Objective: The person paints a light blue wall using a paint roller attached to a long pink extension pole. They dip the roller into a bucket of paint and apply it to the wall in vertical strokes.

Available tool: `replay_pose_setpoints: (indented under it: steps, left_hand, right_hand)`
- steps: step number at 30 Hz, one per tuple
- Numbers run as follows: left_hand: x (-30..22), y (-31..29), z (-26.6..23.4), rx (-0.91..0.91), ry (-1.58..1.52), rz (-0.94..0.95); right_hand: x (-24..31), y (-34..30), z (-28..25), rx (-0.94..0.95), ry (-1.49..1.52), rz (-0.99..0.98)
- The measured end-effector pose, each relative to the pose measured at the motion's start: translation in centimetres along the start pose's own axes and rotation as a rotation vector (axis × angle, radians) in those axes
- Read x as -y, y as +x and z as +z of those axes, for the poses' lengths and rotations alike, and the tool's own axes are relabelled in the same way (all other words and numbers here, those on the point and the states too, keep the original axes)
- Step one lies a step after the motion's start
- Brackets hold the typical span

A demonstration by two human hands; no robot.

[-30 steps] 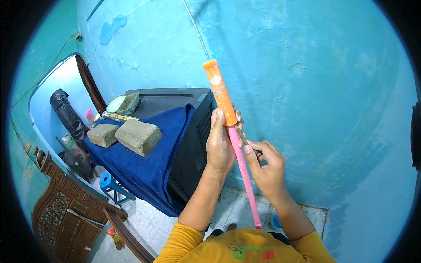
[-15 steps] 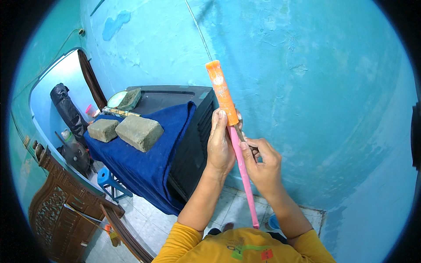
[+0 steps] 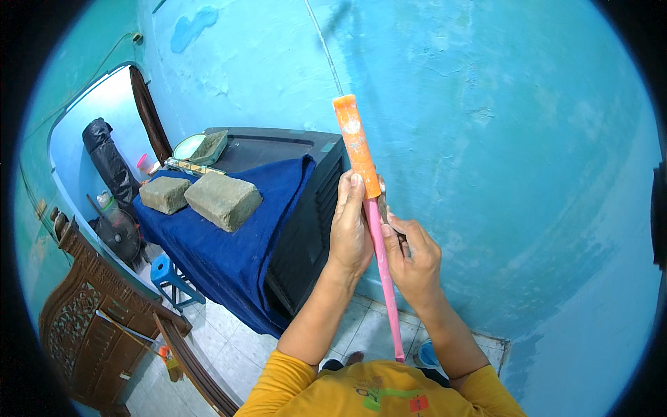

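Observation:
An orange handle (image 3: 356, 146) with whitish smears slants upward in front of me. A thin metal rod (image 3: 326, 52) runs from its top out of the picture. From its lower end a pink pole (image 3: 388, 292) reaches down to my shirt. My left hand (image 3: 349, 233) is closed round the joint of handle and pole, its thumb flat on the orange. On the other side of the pole, my right hand (image 3: 415, 260) pinches a dark, narrow strip (image 3: 383, 207) that lies along the joint. Its kind is unclear, and the fingers partly hide it.
Left of my arms stands a dark cabinet (image 3: 306, 240) draped with a blue cloth (image 3: 229, 267). Two grey blocks (image 3: 224, 200) and a green tray (image 3: 210, 148) rest on top. Beyond are a blue stool (image 3: 167, 271) and carved wooden furniture (image 3: 76, 326). A turquoise wall (image 3: 500, 174) rises ahead.
My view has shifted slightly. The handle and pole stand a little more upright, and the right hand has moved slightly toward me along the pole. Both hands keep their hold.

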State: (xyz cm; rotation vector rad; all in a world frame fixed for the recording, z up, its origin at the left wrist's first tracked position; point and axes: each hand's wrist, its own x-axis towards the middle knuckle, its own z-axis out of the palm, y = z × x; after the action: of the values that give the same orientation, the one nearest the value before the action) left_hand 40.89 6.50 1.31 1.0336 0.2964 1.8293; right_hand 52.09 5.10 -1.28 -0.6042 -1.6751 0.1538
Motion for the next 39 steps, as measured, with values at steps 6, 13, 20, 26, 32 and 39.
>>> replay_pose_setpoints:
  steps: [6,13,20,26,32,39]
  left_hand:
    - [-0.8,0.0,-0.1,-0.041,0.028,0.011]
    - [0.1,-1.0,0.9,0.003,0.119,-0.046]
    - [-0.4,-0.9,1.2,0.101,0.081,0.033]
    - [-1.4,-0.3,0.5,0.055,0.193,0.074]
    - [-1.4,-0.8,0.0,0.004,0.249,0.098]
    - [0.3,-1.7,0.2,0.056,0.295,0.051]
  right_hand:
    - [-0.8,0.0,1.3,-0.039,0.01,-0.041]
    - [-1.8,-0.7,1.5,-0.128,-0.144,-0.121]
    - [-0.6,0.9,2.7,-0.23,-0.089,-0.097]
    - [-1.4,0.2,1.7,-0.061,-0.013,-0.015]
    - [-0.8,-0.6,2.8,-0.026,0.177,0.165]
    - [-0.6,-1.1,3.3,-0.187,0.098,-0.021]
